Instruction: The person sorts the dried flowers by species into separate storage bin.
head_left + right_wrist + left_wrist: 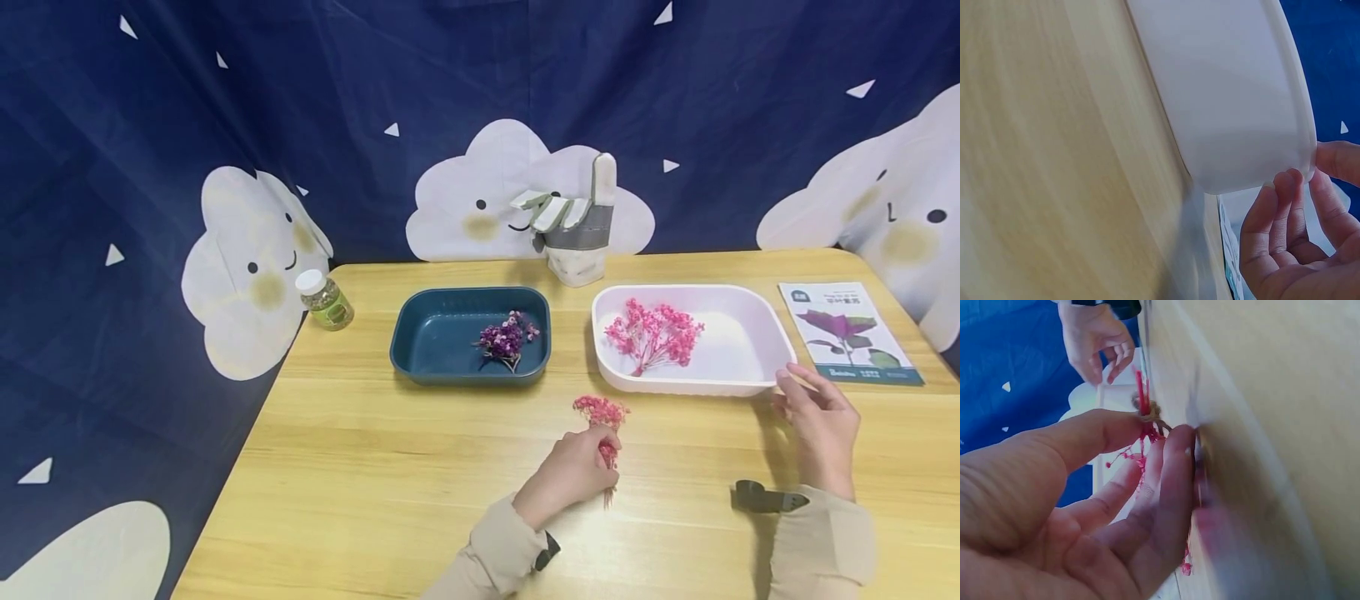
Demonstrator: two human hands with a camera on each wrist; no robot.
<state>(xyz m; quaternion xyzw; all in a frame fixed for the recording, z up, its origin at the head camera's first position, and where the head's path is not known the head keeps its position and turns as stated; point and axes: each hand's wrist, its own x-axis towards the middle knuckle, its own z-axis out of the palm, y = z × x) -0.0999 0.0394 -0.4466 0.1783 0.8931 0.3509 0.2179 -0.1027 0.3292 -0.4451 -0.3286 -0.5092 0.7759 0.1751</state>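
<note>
My left hand (573,471) pinches a small bunch of pink dried flowers (602,408) over the table, blooms pointing away and stems below the fingers. In the left wrist view, brown twine (1151,414) shows round its stems between thumb and fingertips. My right hand (821,421) is at the near right corner of a white tray (750,387); in the right wrist view the thumb and fingertips (1294,176) grip its rim. Inside that tray, at its left end, lies a larger spread of pink dried flowers (656,332).
A dark teal tray (420,377) holds a purple dried-flower bunch (504,340). At the back left stands a white-capped jar (324,298). A gloved hand model (577,225) stands at the back edge. A flower-printed packet (851,333) lies right of the white tray.
</note>
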